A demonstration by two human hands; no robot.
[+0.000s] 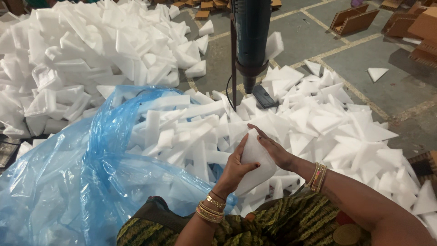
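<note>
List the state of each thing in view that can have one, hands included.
Left hand: closed on the white foam piece.
Right hand: fingers resting on the same piece.
White foam piece: held up between both hands.
Blue plastic bag: open, crumpled, foam strips inside.
Mounted power tool: upright, pointing down, untouched.

Free room and obstacles. A blue plastic bag (68,182) is billowing across the lower left, blocking passage there. Loose white foam pieces (337,132) are covering the centre and right, and a taller foam heap (82,50) is filling the upper left. A dark power tool (249,41) on its upright stand is standing at top centre. Bare tiled floor (364,59) is lying open at the upper right, short of the cardboard corner pieces (354,19).
</note>
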